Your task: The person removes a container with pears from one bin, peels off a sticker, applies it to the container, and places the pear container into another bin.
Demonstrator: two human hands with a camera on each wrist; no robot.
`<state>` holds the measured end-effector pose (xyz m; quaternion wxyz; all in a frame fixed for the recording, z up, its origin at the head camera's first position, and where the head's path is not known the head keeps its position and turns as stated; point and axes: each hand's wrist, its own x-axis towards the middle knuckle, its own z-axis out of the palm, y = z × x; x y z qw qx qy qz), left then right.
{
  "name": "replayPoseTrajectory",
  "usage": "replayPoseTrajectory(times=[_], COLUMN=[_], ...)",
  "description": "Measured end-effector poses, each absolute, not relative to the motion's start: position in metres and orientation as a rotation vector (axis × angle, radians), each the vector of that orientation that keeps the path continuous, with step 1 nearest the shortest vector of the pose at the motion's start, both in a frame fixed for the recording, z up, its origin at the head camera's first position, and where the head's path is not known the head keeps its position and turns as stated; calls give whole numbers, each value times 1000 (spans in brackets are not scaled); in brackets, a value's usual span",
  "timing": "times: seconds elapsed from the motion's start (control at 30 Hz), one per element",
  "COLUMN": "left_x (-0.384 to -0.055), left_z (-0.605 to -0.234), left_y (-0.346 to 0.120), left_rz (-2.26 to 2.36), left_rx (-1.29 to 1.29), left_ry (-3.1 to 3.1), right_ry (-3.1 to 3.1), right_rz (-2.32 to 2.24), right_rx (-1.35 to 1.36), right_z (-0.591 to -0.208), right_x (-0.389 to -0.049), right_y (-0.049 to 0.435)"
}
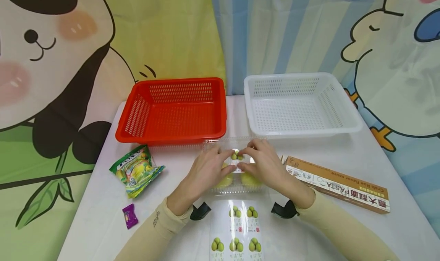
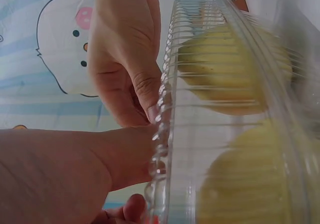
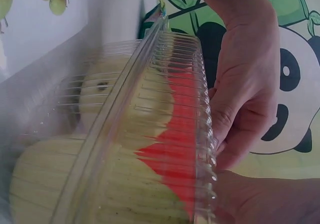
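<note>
A clear plastic clamshell box [image 1: 237, 190] stands in front of me with its lid down. Inside are pale yellow-green fruits [image 2: 235, 64] that look like pears. On the lid lies a small label [image 1: 236, 156] with a pear picture. My left hand [image 1: 207, 169] touches the label's left side with thumb and forefinger. From the right, my right hand [image 1: 264, 165] meets its other side the same way. Both wrist views show fingertips right at the ribbed top edge. Nearer to me is a sheet of matching labels [image 1: 220, 219].
Behind the box stand a red basket [image 1: 182, 138] and a white basket [image 1: 302, 132]. A green snack bag [image 1: 137, 171] and a small purple packet [image 1: 130, 216] lie left. On the right, a long pasta box [image 1: 337, 184] lies close to my right forearm.
</note>
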<state>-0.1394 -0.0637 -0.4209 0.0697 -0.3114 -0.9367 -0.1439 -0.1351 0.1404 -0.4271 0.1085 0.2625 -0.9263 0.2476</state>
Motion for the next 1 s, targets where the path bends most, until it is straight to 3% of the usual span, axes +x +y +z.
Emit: replayPoseTrajectory(times=[0.63,1.0], left_x=[-136,-134], left_z=[-436,-429], left_y=[-68,-88], left_rz=[-272,-886], left_rx=[-958,-621], left_ry=[-2698,-2721], right_ry=[-2829,-2757], right_rz=[544,961], right_rx=[861,724], right_z=[-444,-436], right_x=[-127,-122], right_y=[153,167])
